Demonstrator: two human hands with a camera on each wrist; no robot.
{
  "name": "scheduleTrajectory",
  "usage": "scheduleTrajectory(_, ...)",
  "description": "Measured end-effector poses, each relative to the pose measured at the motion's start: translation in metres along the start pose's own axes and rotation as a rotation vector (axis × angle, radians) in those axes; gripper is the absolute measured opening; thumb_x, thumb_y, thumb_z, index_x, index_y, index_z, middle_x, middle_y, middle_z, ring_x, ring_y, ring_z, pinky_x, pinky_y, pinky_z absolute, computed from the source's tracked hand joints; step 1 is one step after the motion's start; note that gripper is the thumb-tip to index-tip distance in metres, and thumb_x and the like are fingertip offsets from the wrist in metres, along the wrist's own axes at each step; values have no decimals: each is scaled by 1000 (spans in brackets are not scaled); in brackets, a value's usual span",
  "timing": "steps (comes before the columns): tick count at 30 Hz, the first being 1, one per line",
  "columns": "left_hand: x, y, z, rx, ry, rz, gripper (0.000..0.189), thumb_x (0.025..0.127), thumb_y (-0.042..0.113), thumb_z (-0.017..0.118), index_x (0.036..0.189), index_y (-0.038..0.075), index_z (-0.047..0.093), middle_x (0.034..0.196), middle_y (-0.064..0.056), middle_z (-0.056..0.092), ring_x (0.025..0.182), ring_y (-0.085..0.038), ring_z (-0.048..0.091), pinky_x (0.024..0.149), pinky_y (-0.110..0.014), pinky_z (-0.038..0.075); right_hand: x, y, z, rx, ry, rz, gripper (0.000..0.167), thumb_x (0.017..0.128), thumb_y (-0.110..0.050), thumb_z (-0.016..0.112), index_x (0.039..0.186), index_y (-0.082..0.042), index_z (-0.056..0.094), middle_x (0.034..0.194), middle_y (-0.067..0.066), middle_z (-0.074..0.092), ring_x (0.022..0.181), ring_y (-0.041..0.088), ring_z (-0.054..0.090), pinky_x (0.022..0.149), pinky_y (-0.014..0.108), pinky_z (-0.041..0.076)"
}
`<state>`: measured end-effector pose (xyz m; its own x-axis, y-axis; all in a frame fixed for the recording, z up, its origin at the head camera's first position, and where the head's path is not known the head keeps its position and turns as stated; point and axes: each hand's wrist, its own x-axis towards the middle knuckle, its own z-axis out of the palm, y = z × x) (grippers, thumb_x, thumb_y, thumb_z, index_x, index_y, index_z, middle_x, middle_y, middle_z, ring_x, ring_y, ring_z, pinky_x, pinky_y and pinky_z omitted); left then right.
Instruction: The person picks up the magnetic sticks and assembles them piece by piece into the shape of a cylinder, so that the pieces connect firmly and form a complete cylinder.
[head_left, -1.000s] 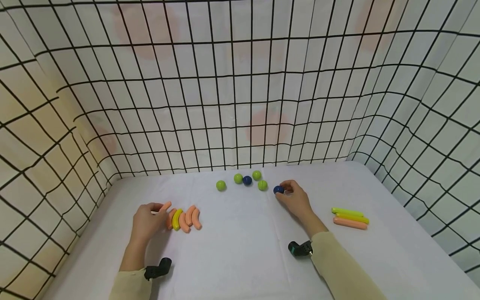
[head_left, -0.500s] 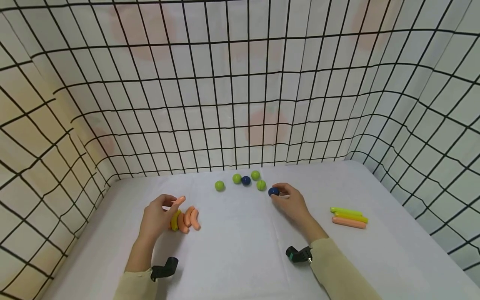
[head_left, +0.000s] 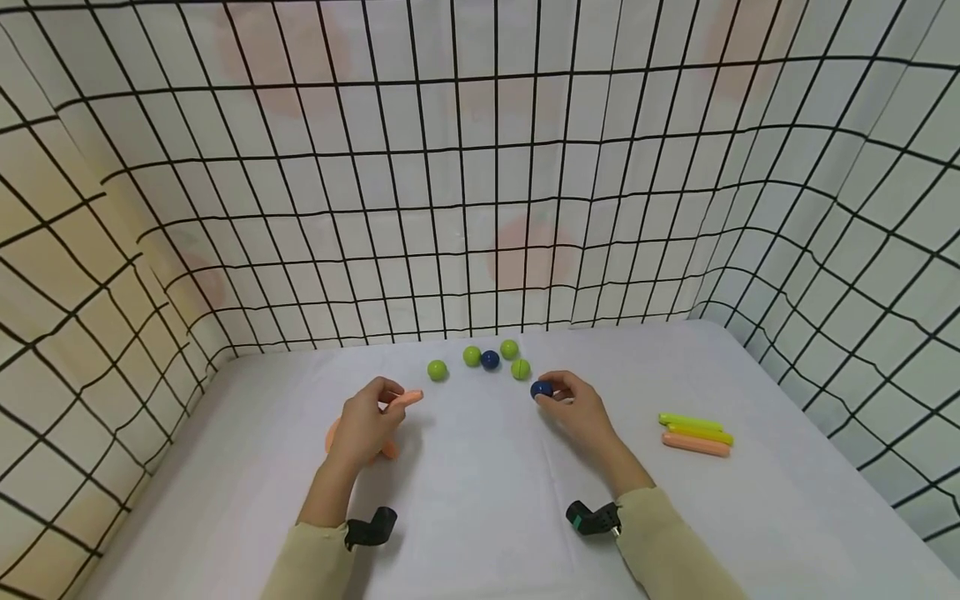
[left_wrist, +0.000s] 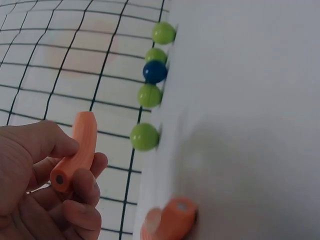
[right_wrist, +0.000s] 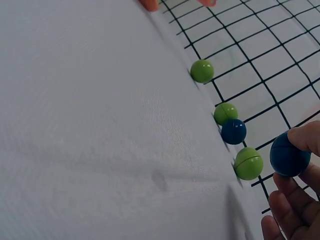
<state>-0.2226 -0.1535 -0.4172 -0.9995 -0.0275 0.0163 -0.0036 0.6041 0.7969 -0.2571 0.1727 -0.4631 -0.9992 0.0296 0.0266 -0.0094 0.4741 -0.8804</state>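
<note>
L hand (head_left: 367, 429) and R hand (head_left: 581, 414), apart, each pinch smth: I see L's curved orange piece (left_wrist: 86, 134), w/ dk dot on one end, above the table (head_left: 480, 500); R's smooth dk-blue ball (right_wrist: 288, 159) near a green ball (right_wrist: 248, 164).

Right hand (right_wrist: 299, 202), lower right, pinches blue ball (right_wrist: 289, 156); three green balls (right_wrist: 248, 164), another blue ball (right_wrist: 233, 131) right of centre.

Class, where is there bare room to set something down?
Bare cloth lies between the left hand and right hand, and between the right hand and three sticks. Crowded: the back middle, with green balls and a blue ball, and beside the left hand, with orange curved pieces.
</note>
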Motion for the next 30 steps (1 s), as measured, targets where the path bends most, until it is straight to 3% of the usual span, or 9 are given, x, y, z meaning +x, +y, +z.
scheduleTrajectory(2, 2, 5, 6, 8, 8, 39, 21, 95, 17, 63, 115, 11, 62, 111, -8, 67, 59, -19, 58, 52, -26, 45, -2, -2, 0, 5, -3, 14, 34, 91, -25, 70, 124, -17, 63, 117, 6, 64, 102, 21, 54, 83, 31, 44)
scheduleTrajectory(7, 9, 15, 21, 17, 26, 101, 23, 93, 27, 71, 109, 11, 64, 107, -6, 69, 82, -17, 57, 67, -25, 46, -6, -7, 3, 31, -17, 29, 35, 91, -24, 71, 124, -17, 64, 117, 7, 64, 99, 22, 54, 80, 30, 44)
scheduleTrajectory(13, 14, 22, 40, -3, 46, 157, 29, 89, 33, 76, 103, 10, 66, 99, -6, 71, 78, -16, 59, 65, -25, 48, -8, -9, 7, 22, -49, 7, 35, 91, -25, 72, 125, -16, 64, 121, 9, 64, 102, 21, 57, 79, 27, 47)
scheduleTrajectory(18, 16, 25, 54, -3, 47, 192, 31, 89, 38, 75, 105, 12, 71, 98, -6, 73, 75, -16, 58, 65, -27, 47, -10, -11, 10, 31, -53, -2, 35, 91, -25, 72, 124, -17, 64, 120, 8, 65, 95, 20, 55, 71, 26, 47)
scheduleTrajectory(25, 17, 17, 71, 5, -5, 212, 18, 94, 22, 68, 108, 11, 73, 99, -5, 72, 81, -14, 57, 71, -27, 48, -11, -11, 15, 32, -85, 2, 35, 91, -26, 72, 123, -18, 64, 117, 8, 64, 85, 17, 55, 61, 26, 49)
scheduleTrajectory(30, 13, 16, 76, -35, -41, 203, 19, 94, 20, 67, 110, 11, 73, 98, -4, 71, 82, -15, 56, 70, -27, 47, -14, -12, 15, 27, -105, -3, 33, 90, -25, 73, 122, -19, 65, 116, 7, 65, 81, 17, 54, 59, 26, 47)
